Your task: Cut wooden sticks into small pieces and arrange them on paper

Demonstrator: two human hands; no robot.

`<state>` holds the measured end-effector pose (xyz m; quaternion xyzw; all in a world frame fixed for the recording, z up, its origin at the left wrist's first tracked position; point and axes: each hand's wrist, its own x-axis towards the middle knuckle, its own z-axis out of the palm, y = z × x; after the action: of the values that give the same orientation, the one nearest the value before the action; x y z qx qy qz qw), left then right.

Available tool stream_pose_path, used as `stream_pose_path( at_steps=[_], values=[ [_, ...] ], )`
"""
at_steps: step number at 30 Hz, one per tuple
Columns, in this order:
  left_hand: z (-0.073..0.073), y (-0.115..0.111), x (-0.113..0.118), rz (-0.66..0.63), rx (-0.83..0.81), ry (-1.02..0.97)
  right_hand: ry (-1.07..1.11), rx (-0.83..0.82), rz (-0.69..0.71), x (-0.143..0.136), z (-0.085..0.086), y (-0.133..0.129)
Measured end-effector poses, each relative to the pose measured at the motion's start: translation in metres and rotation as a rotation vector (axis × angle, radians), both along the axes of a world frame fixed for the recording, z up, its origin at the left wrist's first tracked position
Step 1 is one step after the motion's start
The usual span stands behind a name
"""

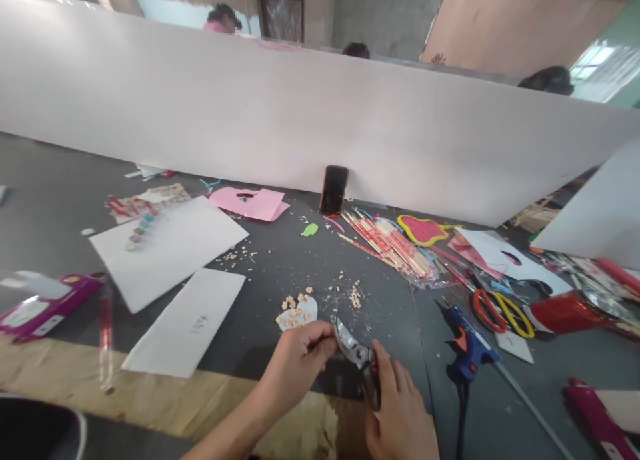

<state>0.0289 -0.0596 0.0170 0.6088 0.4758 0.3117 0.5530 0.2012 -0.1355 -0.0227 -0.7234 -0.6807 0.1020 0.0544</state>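
My right hand point(397, 400) is wrapped round the handles of a pair of pruning shears point(356, 353), whose metal blades point up and left. Close to the blade tips, my left hand point(303, 353) is closed in a pinch; what its fingers hold, if anything, is too small to make out. Just beyond the left hand lies a white rounded paper piece point(311, 307) with several small tan bits point(295, 311) on it. More cut crumbs point(355, 295) are scattered on the dark table beyond the shears.
Right of my hands lie a blue glue gun point(473, 350), scissors point(487, 311), a red can point(570, 311) and packaged chopsticks point(385, 243). White sheets point(175, 253) lie left. A phone point(334, 189) leans on the white partition point(280, 113), with people's heads visible behind it.
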Motion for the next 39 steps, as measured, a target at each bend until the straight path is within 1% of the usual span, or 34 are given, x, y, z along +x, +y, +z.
stream_pose_path(
  at_steps=[5, 9, 13, 17, 22, 25, 30, 33, 36, 39],
  values=[
    [0.003, -0.001, -0.005, -0.061, 0.038, 0.057, 0.018, -0.009, 0.088, 0.005, 0.005, 0.000],
    [0.007, -0.002, -0.006, -0.094, -0.001, 0.049, 0.074, -0.099, 0.124, 0.012, 0.007, 0.001],
    [0.008, -0.004, -0.005, -0.102, -0.040, 0.016, 0.118, -0.152, 0.115, 0.016, 0.006, 0.001],
    [0.006, -0.004, -0.004, -0.091, -0.038, 0.023, 0.132, -0.127, 0.119, 0.016, -0.001, 0.003],
    [0.002, -0.003, -0.005, -0.049, -0.015, 0.078, 0.096, -0.106, 0.111, 0.015, -0.006, 0.006],
    [0.001, -0.002, -0.005, -0.051, -0.015, 0.038, 0.099, -0.111, 0.116, 0.015, -0.005, 0.006],
    [0.001, -0.002, -0.005, -0.067, 0.002, -0.031, 0.152, -0.169, 0.142, 0.015, 0.003, 0.007],
    [0.001, -0.001, -0.006, -0.070, 0.011, -0.021, 0.116, -0.128, 0.123, 0.013, 0.006, 0.008],
    [0.003, 0.002, -0.008, -0.105, -0.017, -0.028, 0.081, -0.099, 0.106, 0.011, 0.007, 0.007],
    [0.006, 0.004, -0.008, -0.144, -0.052, -0.030, 0.125, -0.134, 0.111, 0.011, 0.007, 0.006]
  ],
)
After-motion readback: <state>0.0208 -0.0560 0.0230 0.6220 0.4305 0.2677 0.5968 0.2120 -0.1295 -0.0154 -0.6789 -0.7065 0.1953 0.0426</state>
